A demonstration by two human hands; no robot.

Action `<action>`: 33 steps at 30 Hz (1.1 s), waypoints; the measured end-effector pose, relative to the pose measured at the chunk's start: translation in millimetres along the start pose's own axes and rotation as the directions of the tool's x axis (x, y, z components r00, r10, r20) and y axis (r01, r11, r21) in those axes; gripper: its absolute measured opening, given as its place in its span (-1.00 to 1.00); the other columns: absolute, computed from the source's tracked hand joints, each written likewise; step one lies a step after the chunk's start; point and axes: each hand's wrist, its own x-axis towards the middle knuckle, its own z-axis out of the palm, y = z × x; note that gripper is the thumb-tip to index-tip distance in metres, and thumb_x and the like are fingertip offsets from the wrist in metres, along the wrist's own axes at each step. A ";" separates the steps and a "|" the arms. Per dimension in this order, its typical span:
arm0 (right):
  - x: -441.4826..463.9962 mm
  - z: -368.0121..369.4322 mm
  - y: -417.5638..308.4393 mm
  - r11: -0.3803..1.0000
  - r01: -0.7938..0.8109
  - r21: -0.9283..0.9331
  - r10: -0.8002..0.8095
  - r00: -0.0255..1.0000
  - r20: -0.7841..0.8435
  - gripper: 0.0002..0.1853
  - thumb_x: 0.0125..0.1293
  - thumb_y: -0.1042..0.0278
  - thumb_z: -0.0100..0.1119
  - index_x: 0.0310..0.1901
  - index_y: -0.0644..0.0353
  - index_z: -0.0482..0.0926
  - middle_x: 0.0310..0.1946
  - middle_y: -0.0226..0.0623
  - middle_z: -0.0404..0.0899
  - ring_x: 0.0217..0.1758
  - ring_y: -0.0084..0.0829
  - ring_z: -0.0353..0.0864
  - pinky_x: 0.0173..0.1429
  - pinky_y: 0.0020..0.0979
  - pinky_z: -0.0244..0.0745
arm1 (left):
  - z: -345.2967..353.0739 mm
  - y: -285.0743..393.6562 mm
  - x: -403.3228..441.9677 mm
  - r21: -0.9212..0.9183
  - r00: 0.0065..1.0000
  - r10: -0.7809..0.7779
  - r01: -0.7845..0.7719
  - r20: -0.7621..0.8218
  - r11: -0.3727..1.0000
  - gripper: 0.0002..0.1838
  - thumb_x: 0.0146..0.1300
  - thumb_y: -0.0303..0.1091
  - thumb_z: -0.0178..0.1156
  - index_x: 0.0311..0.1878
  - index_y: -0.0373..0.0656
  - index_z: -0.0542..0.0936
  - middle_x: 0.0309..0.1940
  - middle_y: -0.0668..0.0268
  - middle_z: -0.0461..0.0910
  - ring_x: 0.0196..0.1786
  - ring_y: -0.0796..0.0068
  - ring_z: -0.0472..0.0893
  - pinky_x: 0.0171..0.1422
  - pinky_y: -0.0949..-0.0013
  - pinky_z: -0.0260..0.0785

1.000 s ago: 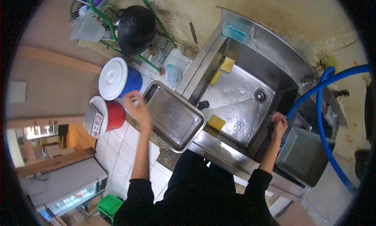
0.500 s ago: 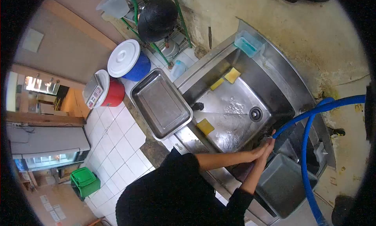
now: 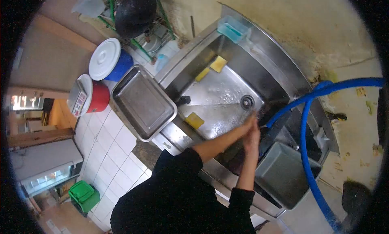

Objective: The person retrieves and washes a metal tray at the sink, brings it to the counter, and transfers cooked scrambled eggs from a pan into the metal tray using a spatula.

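Observation:
Over the sink (image 3: 219,88), near the end of the blue hose (image 3: 298,97), my left hand (image 3: 248,124) and my right hand (image 3: 252,137) are pressed together. The fingers of both overlap and blur, so whether they are open or closed is hidden. Water lies on the sink floor around the drain (image 3: 247,102). Yellow sponges (image 3: 194,120) and a dark scrubber (image 3: 183,100) rest inside the sink. On its left edge sits a metal tray (image 3: 144,103); a grey basin (image 3: 288,175) stands at its right.
A blue-green container (image 3: 232,29) sits at the sink's back corner. To the left stand a blue bucket (image 3: 120,65) with a white lid, a red bucket (image 3: 98,97) bearing a scale (image 3: 78,99), and a green bin (image 3: 84,196). A rack holds a black wok (image 3: 135,13).
My left hand has come from above the metal tray across to my right hand. Since half a second ago, both joined hands have shifted left and up in view, and the camera view has moved.

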 end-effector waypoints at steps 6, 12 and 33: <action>95.3 -89.9 24.9 0.903 0.344 -0.256 -0.361 0.932 -0.019 -0.43 0.48 -0.02 -0.15 0.39 0.14 0.24 0.34 -0.28 0.32 0.39 -0.33 0.26 0.46 -0.37 0.03 | 17.7 88.4 -43.2 -0.045 0.987 -0.158 0.157 -0.037 0.987 -0.44 0.47 0.02 -0.36 0.37 -0.05 0.30 0.25 0.11 0.41 0.32 -0.02 0.32 0.49 -0.06 -0.10; -6.6 -37.9 1.8 0.497 0.412 -0.764 -0.776 0.605 -0.180 -0.82 0.27 0.30 0.17 -0.27 0.24 0.64 -0.39 -0.27 0.61 -0.33 -0.46 0.51 -0.18 -0.40 0.38 | 6.9 55.3 -5.3 -0.585 0.915 -0.360 0.394 0.179 0.709 -0.62 0.45 -0.04 -0.13 0.01 -0.12 0.50 0.06 0.08 0.52 0.04 0.14 0.55 0.17 -0.03 0.37; 74.7 -235.6 -277.0 0.381 0.112 -0.918 -0.769 0.589 -0.248 -0.56 0.43 0.15 -0.08 0.14 0.35 0.42 0.16 -0.02 0.44 0.05 -0.22 0.53 0.09 -0.13 0.45 | -63.3 16.8 -34.7 0.964 0.984 0.100 -0.164 0.146 0.210 -0.47 0.08 -0.07 0.22 0.09 -0.15 0.54 -0.03 -0.06 0.58 0.02 -0.20 0.55 0.07 -0.35 0.31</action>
